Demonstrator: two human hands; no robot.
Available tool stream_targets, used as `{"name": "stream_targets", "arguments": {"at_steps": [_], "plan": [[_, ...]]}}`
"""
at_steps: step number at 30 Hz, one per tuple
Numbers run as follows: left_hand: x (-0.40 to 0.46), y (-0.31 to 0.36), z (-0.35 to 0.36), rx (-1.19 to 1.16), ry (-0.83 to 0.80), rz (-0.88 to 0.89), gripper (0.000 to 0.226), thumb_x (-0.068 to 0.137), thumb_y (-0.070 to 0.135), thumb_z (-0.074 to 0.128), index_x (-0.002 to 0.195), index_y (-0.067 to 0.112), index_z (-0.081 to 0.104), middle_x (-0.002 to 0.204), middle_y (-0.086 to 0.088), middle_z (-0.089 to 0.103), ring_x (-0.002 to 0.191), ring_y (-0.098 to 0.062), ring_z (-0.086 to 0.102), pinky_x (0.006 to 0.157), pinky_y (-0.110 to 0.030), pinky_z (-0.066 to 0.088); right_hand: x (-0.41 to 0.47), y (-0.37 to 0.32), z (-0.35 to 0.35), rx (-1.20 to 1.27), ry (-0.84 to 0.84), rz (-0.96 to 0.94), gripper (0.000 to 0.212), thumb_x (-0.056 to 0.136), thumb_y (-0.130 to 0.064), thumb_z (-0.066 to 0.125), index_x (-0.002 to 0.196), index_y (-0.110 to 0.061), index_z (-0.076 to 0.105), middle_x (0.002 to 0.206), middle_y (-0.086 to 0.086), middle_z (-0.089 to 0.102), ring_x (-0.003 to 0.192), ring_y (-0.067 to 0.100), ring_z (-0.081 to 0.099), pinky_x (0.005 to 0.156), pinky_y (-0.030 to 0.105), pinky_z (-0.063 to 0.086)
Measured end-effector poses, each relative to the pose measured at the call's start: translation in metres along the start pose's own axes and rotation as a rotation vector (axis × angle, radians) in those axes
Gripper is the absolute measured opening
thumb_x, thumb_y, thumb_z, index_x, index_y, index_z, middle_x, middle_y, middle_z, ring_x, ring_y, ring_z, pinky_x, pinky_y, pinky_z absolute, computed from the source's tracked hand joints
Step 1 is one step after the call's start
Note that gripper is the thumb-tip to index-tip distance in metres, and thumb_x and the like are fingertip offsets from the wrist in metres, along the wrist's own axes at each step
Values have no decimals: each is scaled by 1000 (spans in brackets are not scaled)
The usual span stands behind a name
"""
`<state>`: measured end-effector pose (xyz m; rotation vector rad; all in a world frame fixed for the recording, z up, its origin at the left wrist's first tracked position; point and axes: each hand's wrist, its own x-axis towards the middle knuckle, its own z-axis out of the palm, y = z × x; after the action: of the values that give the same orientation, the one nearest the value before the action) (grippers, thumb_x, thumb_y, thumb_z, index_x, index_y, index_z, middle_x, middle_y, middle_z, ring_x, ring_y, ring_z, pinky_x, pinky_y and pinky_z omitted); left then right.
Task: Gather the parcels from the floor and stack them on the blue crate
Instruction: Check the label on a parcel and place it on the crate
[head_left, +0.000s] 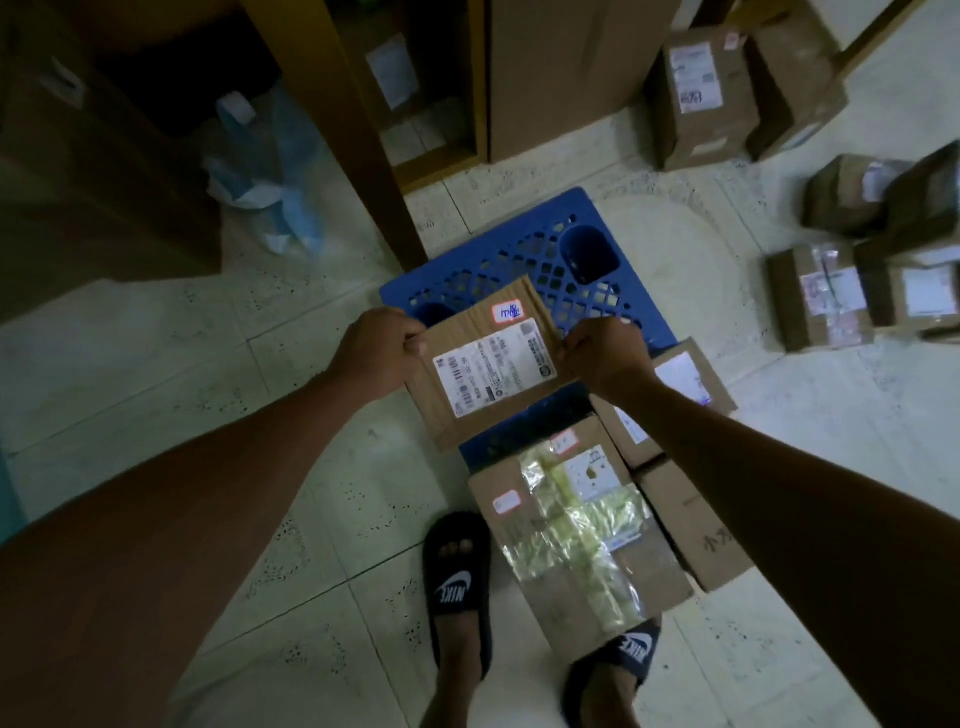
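Parcels (810, 296) were mostly uncollected on the tiled floor (156, 364), while the left hand (376, 345) and right hand (605, 353) gripped a flat labelled parcel (488, 364) by its edges above the blue crate (545, 260), whose lattice top stayed largely bare.

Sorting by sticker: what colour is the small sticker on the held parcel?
Pinkish-red border, white centre, on the held parcel; head view.
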<state>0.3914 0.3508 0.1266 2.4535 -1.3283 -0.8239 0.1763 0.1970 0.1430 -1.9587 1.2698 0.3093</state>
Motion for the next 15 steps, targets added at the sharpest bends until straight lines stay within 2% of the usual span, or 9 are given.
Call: {"name": "stream_targets", "arguments": {"at_steps": [3, 7, 9, 11, 13, 15], "plan": [[13, -12, 34, -50, -41, 5, 21, 87, 10, 61, 68, 11, 53, 69, -12, 52, 63, -16, 47, 60, -25, 37, 16, 20, 20, -20, 9, 20, 13, 90, -18, 64, 90, -9, 74, 101, 6, 70, 87, 14, 62, 81, 27, 54], [21, -16, 72, -71, -85, 41, 32, 88, 7, 60, 60, 9, 44, 63, -7, 47, 62, -16, 45, 57, -25, 35, 24, 47, 38, -29, 57, 100, 17, 89, -16, 62, 90, -7, 76, 99, 9, 73, 83, 20, 65, 78, 36, 58], [23, -19, 86, -69, -108, 44, 28, 88, 6, 59, 62, 8, 48, 66, -10, 50, 67, -18, 48, 60, -27, 40, 24, 58, 49, -45, 45, 118, 18, 90, -19, 61, 92, -8, 75, 99, 8, 72, 79, 17, 60, 69, 32, 54], [24, -21, 96, -64, -121, 47, 25, 87, 4, 57, 64, 5, 48, 67, -11, 46, 66, -19, 45, 60, -27, 37, 22, 65, 57, -65, 46, 131, 21, 91, -24, 59, 91, -9, 74, 98, 7, 70, 81, 18, 60, 67, 30, 52], [25, -22, 101, -58, -120, 47, 23, 85, 3, 56, 63, 1, 49, 69, -12, 47, 65, -19, 45, 61, -26, 35, 20, 69, 64, -139, 93, 77, 25, 92, -30, 58, 91, -11, 74, 105, 8, 67, 99, 25, 60, 82, 39, 54], [27, -23, 102, -55, -112, 62, 22, 84, 4, 56, 63, -1, 49, 69, -13, 47, 65, -19, 45, 62, -26, 35, 18, 69, 65, -220, 109, 42, 28, 93, -33, 55, 97, -13, 74, 115, 10, 60, 117, 31, 50, 96, 46, 47]]}}
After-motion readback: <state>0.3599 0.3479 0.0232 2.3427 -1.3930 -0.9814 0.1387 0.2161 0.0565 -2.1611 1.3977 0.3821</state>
